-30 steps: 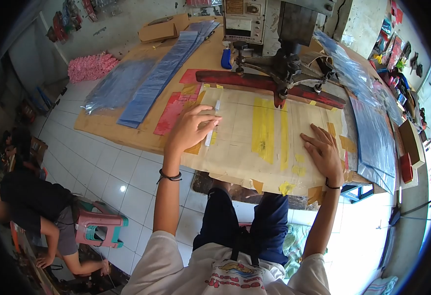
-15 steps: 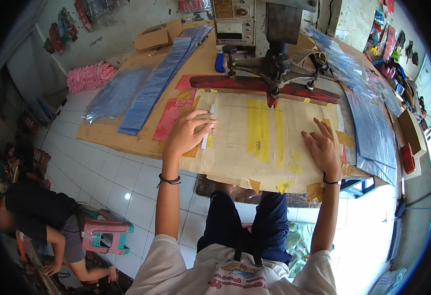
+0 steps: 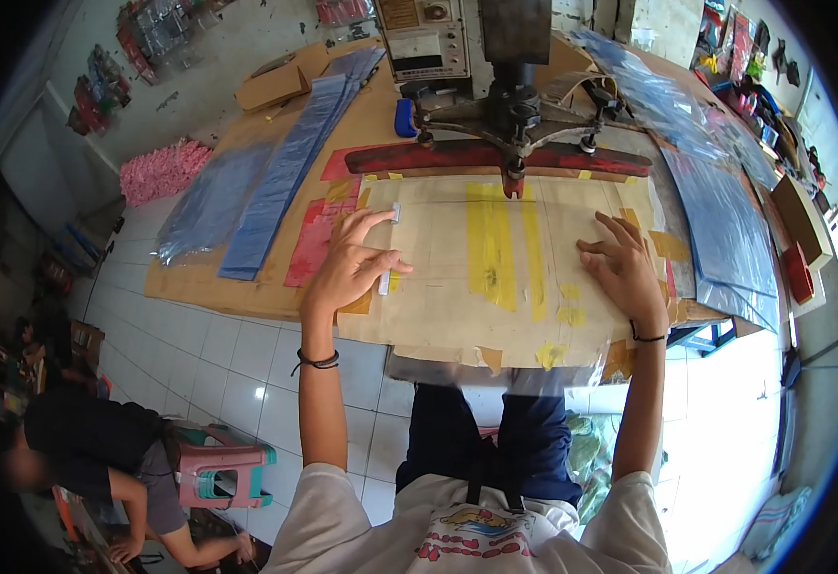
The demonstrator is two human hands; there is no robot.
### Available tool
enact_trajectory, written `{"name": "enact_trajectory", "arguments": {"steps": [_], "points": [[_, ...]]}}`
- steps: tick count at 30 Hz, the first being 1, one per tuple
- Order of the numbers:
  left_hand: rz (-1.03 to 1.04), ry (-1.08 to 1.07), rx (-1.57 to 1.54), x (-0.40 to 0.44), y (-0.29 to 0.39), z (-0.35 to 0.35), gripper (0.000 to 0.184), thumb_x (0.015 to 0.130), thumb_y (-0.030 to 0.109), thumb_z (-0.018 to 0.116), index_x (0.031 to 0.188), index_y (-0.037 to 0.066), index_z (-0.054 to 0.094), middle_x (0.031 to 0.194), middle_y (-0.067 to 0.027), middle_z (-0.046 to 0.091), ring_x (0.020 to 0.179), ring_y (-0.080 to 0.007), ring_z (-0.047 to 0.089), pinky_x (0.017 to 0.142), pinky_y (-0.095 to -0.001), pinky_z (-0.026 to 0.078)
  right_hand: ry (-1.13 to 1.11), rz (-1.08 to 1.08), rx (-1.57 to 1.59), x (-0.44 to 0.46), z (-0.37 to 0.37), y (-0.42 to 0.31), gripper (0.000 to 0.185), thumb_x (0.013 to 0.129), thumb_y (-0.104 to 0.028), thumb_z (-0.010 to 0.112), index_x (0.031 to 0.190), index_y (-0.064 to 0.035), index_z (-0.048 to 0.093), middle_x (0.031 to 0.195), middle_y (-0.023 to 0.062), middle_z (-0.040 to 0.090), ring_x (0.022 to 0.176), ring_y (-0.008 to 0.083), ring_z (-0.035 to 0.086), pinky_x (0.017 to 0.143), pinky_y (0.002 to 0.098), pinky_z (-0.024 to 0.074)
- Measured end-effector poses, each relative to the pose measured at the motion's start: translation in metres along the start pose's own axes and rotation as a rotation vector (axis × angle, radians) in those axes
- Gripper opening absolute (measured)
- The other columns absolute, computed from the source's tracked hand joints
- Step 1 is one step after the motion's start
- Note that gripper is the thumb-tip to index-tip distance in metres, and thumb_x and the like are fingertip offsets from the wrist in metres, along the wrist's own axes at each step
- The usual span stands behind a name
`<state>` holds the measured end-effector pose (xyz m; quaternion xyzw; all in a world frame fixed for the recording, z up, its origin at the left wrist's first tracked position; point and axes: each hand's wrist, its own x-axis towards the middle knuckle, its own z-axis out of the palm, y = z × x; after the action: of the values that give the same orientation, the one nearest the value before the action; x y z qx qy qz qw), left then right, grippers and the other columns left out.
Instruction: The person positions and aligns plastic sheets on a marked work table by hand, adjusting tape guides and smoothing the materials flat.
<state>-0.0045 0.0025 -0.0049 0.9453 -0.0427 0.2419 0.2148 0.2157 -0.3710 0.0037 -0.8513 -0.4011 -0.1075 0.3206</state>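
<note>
Under left hand (image 3: 347,270) and right hand (image 3: 628,277) | taped beige sheet (image 3: 438,287) | both hands spread

white light overexposes the floor (image 3: 716,430) at 4 o'clock, while shadow fills the side toward 9 o'clock. a small glint marks the tiles (image 3: 260,391) at 8 o'clock; plastic sheets (image 3: 720,220) near 3 o'clock shine with streaks. the table (image 3: 189,287) is fairly sharp, a co-worker's head (image 3: 27,469) at 8 o'clock blurred. fisheye curvature bends straight lines, and black swallows the corners.
</note>
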Motion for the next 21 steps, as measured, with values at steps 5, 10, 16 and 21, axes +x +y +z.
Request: {"name": "enact_trajectory", "arguments": {"steps": [5,10,16,21], "points": [[0.059,-0.041,-0.102,0.000,-0.004,-0.009,0.027,0.096,0.040,0.066,0.099,0.020,0.084,0.144,-0.0065,0.059,0.139,-0.0311,0.041,0.121,-0.0502,0.020,-0.093,-0.108,0.155,0.002,-0.011,0.014,0.025,0.093,-0.029,0.069,0.101,-0.0076,0.080,0.141,0.0132,0.061,0.136,0.0349,0.046,0.115,0.0451,0.0352],[-0.020,-0.126,0.081,0.008,0.039,0.001,0.034,0.092,0.038,0.071,0.117,0.017,0.078,0.143,-0.0082,0.060,0.130,-0.0293,0.053,0.119,-0.0518,0.026,0.151,0.055,0.019,0.005,0.005,0.021,0.024,0.096,-0.020,0.062,0.114,-0.0084,0.074,0.131,0.0105,0.066,0.127,0.0327,0.053,0.109,0.0446,0.0384],[0.052,-0.316,0.048,0.001,0.119,0.019,0.044,0.088,0.035,0.077,0.127,0.015,0.072,0.132,-0.0099,0.065,0.123,-0.0280,0.057,0.112,-0.0477,0.036,0.181,0.081,-0.081,0.002,0.006,0.021,0.022,0.096,-0.019,0.061,0.112,-0.0095,0.073,0.106,0.0087,0.068,0.108,0.0288,0.059,0.099,0.0439,0.0397],[0.008,-0.459,0.053,0.025,0.139,0.016,0.052,0.088,0.034,0.076,0.132,0.009,0.067,0.123,-0.0102,0.066,0.118,-0.0305,0.058,0.107,-0.0420,0.042,0.006,0.113,-0.057,0.002,-0.006,0.000,0.027,0.089,-0.033,0.073,0.103,-0.0099,0.074,0.092,0.0061,0.064,0.099,0.0262,0.058,0.096,0.0410,0.0396]]}}
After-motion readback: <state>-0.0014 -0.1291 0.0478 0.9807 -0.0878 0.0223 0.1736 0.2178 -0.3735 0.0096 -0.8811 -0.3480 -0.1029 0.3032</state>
